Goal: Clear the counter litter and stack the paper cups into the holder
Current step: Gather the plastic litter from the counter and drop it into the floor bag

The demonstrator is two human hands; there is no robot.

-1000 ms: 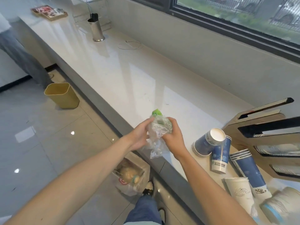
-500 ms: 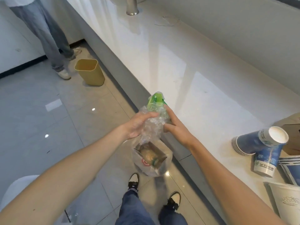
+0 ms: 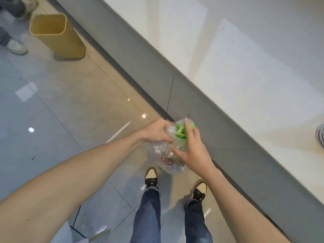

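Observation:
A wad of crumpled clear plastic with a green scrap [image 3: 177, 135] is pinched between both hands, out past the counter's edge and over the floor. My left hand [image 3: 155, 131] grips its left side and my right hand [image 3: 192, 151] covers its right side. Directly beneath them a clear plastic bag with a red mark [image 3: 168, 163] sits on the floor and is partly hidden by my hands. The white counter [image 3: 245, 71] runs along the right. At the right frame edge only the striped rim of a paper cup [image 3: 320, 135] shows.
A tan waste bin [image 3: 56, 35] stands on the floor at the upper left, against the grey counter front [image 3: 192, 95]. Another person's shoes [image 3: 16, 47] are beside it. My own feet [image 3: 151, 178] stand just below the bag.
My view has tipped down toward the floor. Both hands carried the plastic wad off the counter and lower, over the bag. The cups and holder have slid out of view.

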